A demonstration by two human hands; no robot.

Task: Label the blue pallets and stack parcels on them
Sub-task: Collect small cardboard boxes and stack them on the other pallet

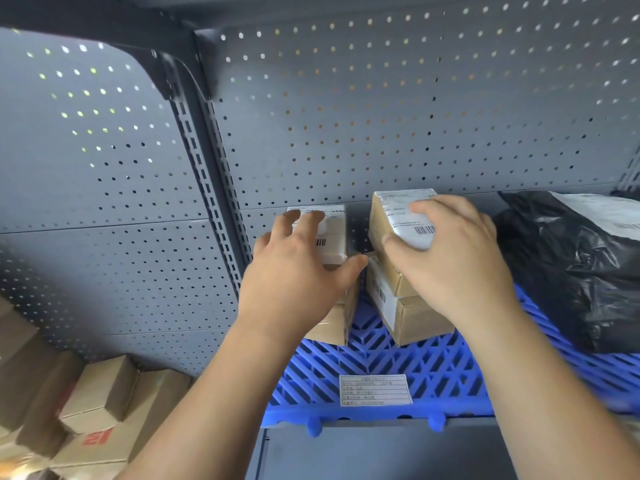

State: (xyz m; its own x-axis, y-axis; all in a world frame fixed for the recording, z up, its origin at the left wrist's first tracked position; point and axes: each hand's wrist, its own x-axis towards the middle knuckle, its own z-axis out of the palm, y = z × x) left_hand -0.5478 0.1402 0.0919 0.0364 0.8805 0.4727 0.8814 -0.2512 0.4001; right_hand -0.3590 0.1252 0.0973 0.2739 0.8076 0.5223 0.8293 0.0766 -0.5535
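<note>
Head view:
- Right hand (453, 258) grips the top right parcel (382, 220). The fingers (427, 206) curl over its labelled top and the thumb is on the near face, so they are clamped on it.
- That parcel sits tilted on the lower right parcel (412, 317), which rests on the blue pallet (381, 355).
- Left hand (294, 268) is spread flat with fingers apart. Its fingertips (308, 220) are on the label of the top left parcel (334, 233) and the thumb sticks out towards the right stack. It holds nothing.
- The top left parcel is stacked on the lower left parcel (332, 323), mostly hidden by the left wrist.
- There is a narrow gap between the two stacks, and both are at the back of the pallet against the pegboard (381, 116).
- Pallet label (375, 389) is stuck near the pallet's front edge; its text is unreadable.
- Black bag parcel (571, 271) is on the same pallet, just right of the right hand.
- The pallet lies on a grey shelf (381, 452).
- Loose cartons (97, 403) are piled low on the left, off the pallet.
</note>
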